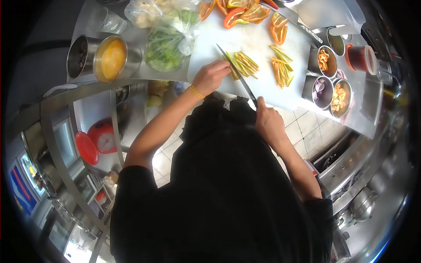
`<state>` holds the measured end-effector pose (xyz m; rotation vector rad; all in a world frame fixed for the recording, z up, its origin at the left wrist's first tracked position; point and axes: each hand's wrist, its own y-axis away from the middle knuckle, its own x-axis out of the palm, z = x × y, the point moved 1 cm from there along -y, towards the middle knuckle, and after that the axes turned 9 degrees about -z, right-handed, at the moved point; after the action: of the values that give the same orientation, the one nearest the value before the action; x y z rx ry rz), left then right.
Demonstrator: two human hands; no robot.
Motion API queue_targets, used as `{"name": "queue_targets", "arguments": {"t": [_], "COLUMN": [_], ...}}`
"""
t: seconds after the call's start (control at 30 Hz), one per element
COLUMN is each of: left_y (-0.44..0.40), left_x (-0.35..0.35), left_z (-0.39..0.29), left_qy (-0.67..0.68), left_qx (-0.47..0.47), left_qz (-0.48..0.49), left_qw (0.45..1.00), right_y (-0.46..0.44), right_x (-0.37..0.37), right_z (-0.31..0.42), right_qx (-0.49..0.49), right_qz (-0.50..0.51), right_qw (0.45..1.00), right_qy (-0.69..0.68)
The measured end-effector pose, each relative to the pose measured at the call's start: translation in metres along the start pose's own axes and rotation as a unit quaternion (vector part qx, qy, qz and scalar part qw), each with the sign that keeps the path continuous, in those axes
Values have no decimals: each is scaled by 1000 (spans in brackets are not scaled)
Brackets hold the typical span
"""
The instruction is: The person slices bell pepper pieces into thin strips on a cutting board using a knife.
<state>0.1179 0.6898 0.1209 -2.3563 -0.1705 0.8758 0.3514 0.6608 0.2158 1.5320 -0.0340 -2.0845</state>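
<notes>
Desk [362, 111] of grey metal, spanning the front. On it, a white rectangular cutting board [212, 37]. Left of the board: a knotted clear plastic bag of green vegetables [164, 52], then a round steel container [135, 59] with yellow contents. Board's right: a cluster of smaller round steel tubs [308, 85], some with orange pieces, one with purple.

Long slim-bladed knife [248, 89], slanting over the board's near part, tip pointing away and left. Right hand [268, 120] clamped on its handle. Left hand [211, 78], yellow band at wrist, apart from the right; fingers bent, just beside the blade. Cannot tell whether they grip anything.

Broad curved orange-red pepper pieces [254, 15] at the board's far side. Thin yellow-green pepper strips [245, 65] beside the blade, mostly right of it; similar strips [282, 74] farther right, near the board's edge.
</notes>
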Motion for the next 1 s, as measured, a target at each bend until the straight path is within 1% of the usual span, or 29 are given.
{"name": "queue_targets", "arguments": {"t": [0.13,0.23,0.3,0.37,0.43,0.5,0.63,0.7,0.73,0.8,0.83,0.9,0.93,1.0], "left_y": [-1,-2,0,1,-1,1,1,1,1,3,5,3,5,0], "left_x": [-1,-1,1,1,2,0,1,1,2,3,3,3,4,5], "left_z": [-2,1,0,3,2,-2,-4,-2,0,1,0,-1,-3,-3], "left_qy": [-2,-2,-3,-2,0,-2,-4,-4,-5,-22,-19,-37,-33,-27], "left_qx": [1,14,8,6,6,-19,-22,-14,-17,0,-1,-10,-6,-6], "left_qz": [-4,-13,-16,-11,-6,-10,-23,-25,-26,-34,-30,-14,-8,-49], "left_qw": [1000,1000,1000,1000,1000,1000,999,1000,1000,999,999,999,999,998], "right_y": [16,6,-9,-36,-42,-43,-2,9,8,2,-6,-33,-36,-48], "right_x": [12,27,35,31,21,13,-2,-4,5,31,32,32,31,21], "right_z": [-11,-10,-9,-2,0,2,0,0,-4,-14,-9,2,3,3], "right_qx": [10,0,-32,-37,-41,-22,-3,13,12,-7,-3,-35,-29,-54], "right_qz": [21,4,-50,-54,-61,-40,-25,19,22,-26,-24,-55,-57,-48], "right_qw": [1000,1000,997,997,996,998,999,1000,999,999,999,996,996,997], "right_qy": [-2,-23,-44,-50,-56,-52,-39,-21,-21,-40,-43,-55,-59,-40]}}
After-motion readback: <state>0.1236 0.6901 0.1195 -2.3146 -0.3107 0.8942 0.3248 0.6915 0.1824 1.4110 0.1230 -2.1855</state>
